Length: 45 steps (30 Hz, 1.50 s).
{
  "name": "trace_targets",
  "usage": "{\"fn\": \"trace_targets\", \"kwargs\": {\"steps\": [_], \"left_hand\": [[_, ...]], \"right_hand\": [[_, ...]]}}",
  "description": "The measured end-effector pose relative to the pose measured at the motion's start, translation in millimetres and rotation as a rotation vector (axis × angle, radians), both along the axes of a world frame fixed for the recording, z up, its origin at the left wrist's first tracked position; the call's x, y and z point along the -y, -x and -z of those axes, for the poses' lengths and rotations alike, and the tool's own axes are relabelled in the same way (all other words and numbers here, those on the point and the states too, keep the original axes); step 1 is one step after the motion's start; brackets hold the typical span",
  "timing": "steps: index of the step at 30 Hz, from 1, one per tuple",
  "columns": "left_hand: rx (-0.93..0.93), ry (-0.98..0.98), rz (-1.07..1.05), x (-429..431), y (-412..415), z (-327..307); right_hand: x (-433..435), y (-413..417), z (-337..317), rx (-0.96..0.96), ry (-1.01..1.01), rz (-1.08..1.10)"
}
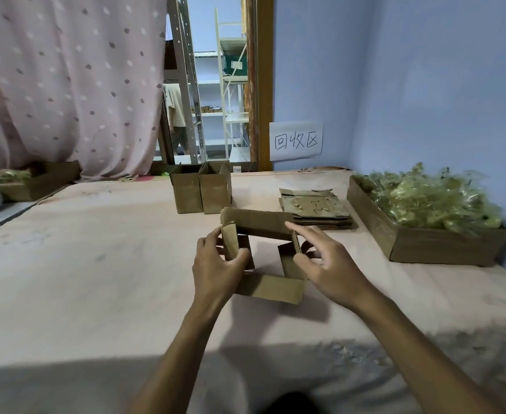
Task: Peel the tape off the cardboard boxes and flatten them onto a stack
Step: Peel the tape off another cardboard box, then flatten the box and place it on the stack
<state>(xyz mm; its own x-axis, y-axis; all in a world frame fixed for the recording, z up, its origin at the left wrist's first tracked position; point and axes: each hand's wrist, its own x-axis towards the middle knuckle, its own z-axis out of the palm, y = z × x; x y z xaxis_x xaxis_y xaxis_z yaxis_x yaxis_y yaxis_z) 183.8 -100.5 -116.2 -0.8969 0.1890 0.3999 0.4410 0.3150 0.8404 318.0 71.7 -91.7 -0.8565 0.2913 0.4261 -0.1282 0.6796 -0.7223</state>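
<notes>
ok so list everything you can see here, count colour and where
open box: 1, brown, table centre, between the hands
upright boxes: 2, brown, side by side behind it
flattened stack: 1, brown, right of the upright boxes
tray: 1, brown cardboard, right side of the table
tape heap: 1, yellowish clear, in the tray
second tray: 1, brown, far left, holds similar tape
sign: 1, white, handwritten, on the blue wall
curtain: 1, pink, dotted, back left
table: 1, pink cover
left hand: 1, grips the open box's left flap
right hand: 1, fingers spread, touching its right flap
</notes>
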Motion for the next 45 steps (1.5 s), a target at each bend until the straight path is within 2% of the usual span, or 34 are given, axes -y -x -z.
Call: {"fn": "trace_targets", "kwargs": {"steps": [7, 12, 16, 25, 29, 34, 38, 45], "left_hand": [[0.098, -0.284, 0.247, 3.3, 0.7, 1.2], [0.212, -0.372, 0.4, 16.8, 1.2, 18.6], [0.251, -0.435, 0.425, 34.7, -3.5, 38.2], [0.13, -0.146, 0.253, 92.4, 11.0, 74.6], [0.017, -0.036, 0.299, 88.2, 6.2, 79.8], [-0.067, 0.172, 0.285, 80.4, 5.1, 88.8], [-0.21, 0.357, 0.277, 79.4, 3.3, 91.4], [-0.251, 0.401, 0.271, 78.2, 2.7, 92.8]], "right_hand": [[-16.0, 1.5, 2.2, -0.019, -0.028, 0.055], [-23.5, 0.1, 16.0, 0.018, -0.035, 0.067], [-12.9, -5.0, 30.6, 0.039, -0.06, -0.012], [-1.2, -3.1, 65.2, 0.164, -0.194, -0.03], [-2.8, 9.1, 74.4, 0.153, -0.272, 0.001], [-8.2, 15.3, 91.1, 0.278, -0.39, -0.025], [-11.0, 16.9, 93.8, 0.328, -0.428, -0.024], [-23.1, 42.3, 85.2, 0.399, -0.451, -0.018]]}}
